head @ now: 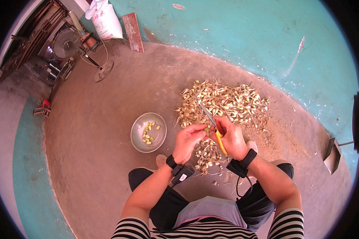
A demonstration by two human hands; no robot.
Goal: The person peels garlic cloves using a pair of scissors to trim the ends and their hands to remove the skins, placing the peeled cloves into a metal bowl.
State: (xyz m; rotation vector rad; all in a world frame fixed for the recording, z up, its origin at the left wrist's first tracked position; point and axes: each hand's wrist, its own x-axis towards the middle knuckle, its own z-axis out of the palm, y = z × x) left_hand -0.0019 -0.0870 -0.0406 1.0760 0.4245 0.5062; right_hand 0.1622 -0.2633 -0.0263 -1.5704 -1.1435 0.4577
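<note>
My left hand (187, 142) pinches a small greenish bulb (207, 131) between thumb and fingertips. In my right hand (234, 140) is an orange-handled cutting tool (220, 142), a knife or scissors. Its metal blade (208, 114) points up and away, and the right fingertips meet the left ones near the bulb. Beyond both hands, a large heap of bulbs with dried stalks and roots (227, 100) lies on the floor. Below the hands is a smaller pile of bulbs and trimmings (209, 156). A metal bowl (135, 140) left of my hands holds several peeled-looking yellow-green bulbs (147, 138).
Loose brown soil (272, 134) spreads right of the heap, towards the turquoise wall (257, 35). A metal dustpan (332, 156) stands at far right. Farther left are a standing fan (67, 44), a white sack (106, 24), a leaning board (133, 33) and a small stool (42, 111).
</note>
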